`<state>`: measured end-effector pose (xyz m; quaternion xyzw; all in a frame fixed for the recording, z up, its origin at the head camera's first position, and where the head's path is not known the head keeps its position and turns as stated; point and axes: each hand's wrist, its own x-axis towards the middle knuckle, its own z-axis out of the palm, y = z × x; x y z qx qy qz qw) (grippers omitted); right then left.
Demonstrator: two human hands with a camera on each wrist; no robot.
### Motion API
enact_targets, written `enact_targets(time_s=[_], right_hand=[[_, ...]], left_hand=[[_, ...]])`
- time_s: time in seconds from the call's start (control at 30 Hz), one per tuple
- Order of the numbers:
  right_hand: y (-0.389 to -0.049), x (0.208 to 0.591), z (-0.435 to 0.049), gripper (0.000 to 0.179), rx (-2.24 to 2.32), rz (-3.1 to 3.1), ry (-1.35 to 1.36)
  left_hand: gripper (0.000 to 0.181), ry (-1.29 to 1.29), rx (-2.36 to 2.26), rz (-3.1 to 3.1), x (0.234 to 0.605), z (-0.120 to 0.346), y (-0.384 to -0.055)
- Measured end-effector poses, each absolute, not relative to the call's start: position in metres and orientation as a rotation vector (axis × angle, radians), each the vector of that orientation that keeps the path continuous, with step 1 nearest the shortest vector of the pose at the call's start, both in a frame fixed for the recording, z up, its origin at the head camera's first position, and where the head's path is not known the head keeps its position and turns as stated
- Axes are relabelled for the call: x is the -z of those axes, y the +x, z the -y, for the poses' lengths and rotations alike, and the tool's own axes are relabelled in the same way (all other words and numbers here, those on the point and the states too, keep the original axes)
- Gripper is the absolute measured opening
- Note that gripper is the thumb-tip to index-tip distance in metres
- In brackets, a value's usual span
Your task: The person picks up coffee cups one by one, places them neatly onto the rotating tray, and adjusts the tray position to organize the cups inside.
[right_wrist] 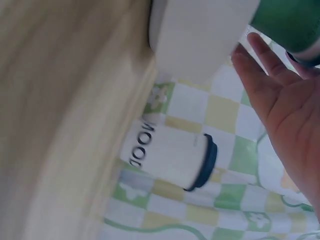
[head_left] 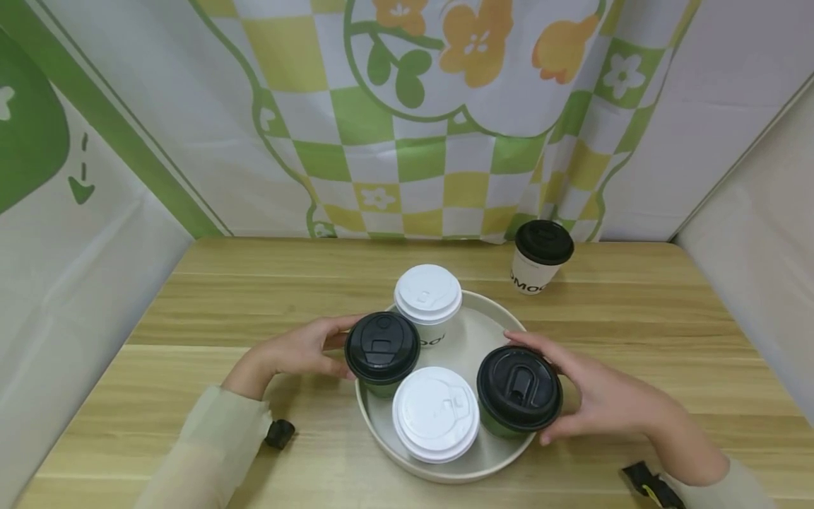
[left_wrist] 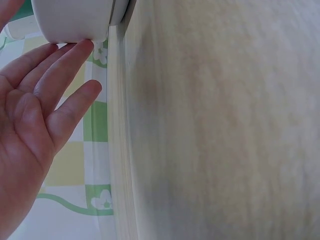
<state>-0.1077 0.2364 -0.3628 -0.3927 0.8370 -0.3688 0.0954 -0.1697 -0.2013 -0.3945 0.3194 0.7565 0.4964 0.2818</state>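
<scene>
A round off-white tray [head_left: 473, 332] lies on the table, bearing two cups with black lids and two with white lids. At its left side, my left hand [head_left: 304, 350] spreads around the left black-lidded cup [head_left: 383, 348]; in the left wrist view its fairly straight fingers [left_wrist: 62, 75] touch the tray wall [left_wrist: 75, 22]. Opposite, my right hand [head_left: 613, 399] has thumb and fingers apart beside the right black-lidded cup [head_left: 518, 389]. The right wrist view shows extended fingers [right_wrist: 255, 75] right at the tray wall [right_wrist: 200, 40]. The white-lidded cups [head_left: 435, 416] stand between the hands.
Another cup [head_left: 539, 258], white with a black lid, stands on the wooden table [head_left: 254, 276] behind the tray to the right. A checked, flowered curtain [head_left: 445, 155] hangs along the table's back edge. Pale cloth walls [head_left: 95, 283] rise at both sides.
</scene>
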Motion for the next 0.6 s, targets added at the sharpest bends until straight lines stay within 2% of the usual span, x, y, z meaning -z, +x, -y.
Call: enact_targets(time_s=[0.23,0.6], right_hand=[[-0.106,0.345,-0.246,0.118,0.898,-2.672,-1.138],[-0.112,0.322,-0.256,0.115,0.554,-2.900,-1.255]], left_hand=[[0.090,0.856,-1.338,-2.017,0.395,0.202,-0.170],[0.090,0.863,-1.342,-2.015,0.398,0.203,-0.171]])
